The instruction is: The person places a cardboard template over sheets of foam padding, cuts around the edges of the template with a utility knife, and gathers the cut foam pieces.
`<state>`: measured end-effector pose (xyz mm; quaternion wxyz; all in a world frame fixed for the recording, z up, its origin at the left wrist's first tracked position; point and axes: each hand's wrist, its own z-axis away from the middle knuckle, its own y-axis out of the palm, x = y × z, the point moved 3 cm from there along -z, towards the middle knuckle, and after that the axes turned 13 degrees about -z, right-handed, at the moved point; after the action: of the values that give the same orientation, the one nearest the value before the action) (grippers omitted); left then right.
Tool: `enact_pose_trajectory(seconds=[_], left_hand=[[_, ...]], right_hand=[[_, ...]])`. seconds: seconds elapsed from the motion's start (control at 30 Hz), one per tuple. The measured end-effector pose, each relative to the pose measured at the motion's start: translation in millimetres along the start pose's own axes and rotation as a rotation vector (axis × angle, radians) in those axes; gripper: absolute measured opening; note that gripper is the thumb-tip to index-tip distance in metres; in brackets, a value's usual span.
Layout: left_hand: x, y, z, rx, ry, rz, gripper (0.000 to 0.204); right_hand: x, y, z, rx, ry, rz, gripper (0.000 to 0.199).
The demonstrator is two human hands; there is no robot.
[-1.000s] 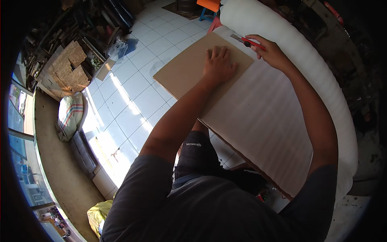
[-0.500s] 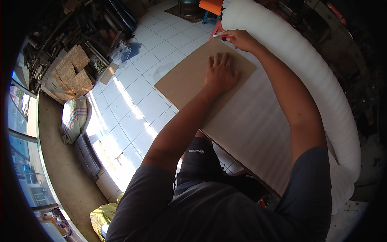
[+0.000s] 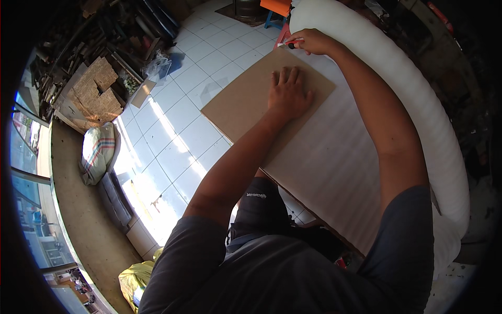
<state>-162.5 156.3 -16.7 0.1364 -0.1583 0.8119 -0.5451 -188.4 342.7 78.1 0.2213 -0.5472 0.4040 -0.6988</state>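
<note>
My left hand (image 3: 288, 94) lies flat on a brown board (image 3: 240, 97), its fingers spread. Beneath the board is a sheet of white foam (image 3: 334, 152), laid over a table whose front edge runs past my legs. At the far corner of the board, my right hand (image 3: 315, 42) grips a red and black utility knife (image 3: 293, 44). The knife's tip is beside the board's far corner; whether it touches the foam cannot be made out. A thick roll of the white foam (image 3: 418, 89) curves along the right side.
An orange-topped stool (image 3: 275, 7) stands beyond the roll's far end. Wood scraps (image 3: 97, 89) and piled rods fill the far left. A striped sack (image 3: 98, 152) leans by the ledge (image 3: 83, 209) under the windows, and a yellow bag (image 3: 136, 277) sits near me.
My right hand has lifted slightly up and away with the knife, past the board's far corner. The left hand stays pressed on the board.
</note>
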Motion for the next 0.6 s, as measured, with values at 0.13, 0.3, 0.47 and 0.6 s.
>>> enact_pose_trajectory(seconds=[0.13,0.3,0.47,0.6], left_hand=[[2,-1,0,0.005,-0.002,0.013,0.073],[2,-4,-1,0.046,-0.002,0.023,0.074],[2,-4,-1,0.055,0.000,0.016,0.073],[3,0,-2,0.044,-0.002,0.007,0.070]], right_hand=[[1,3,2,0.013,0.001,-0.001,0.033],[-5,3,12,0.017,-0.024,-0.022,0.033],[-9,0,32,0.001,-0.032,-0.008,0.031],[-13,-2,44,0.017,-0.039,-0.026,0.031]])
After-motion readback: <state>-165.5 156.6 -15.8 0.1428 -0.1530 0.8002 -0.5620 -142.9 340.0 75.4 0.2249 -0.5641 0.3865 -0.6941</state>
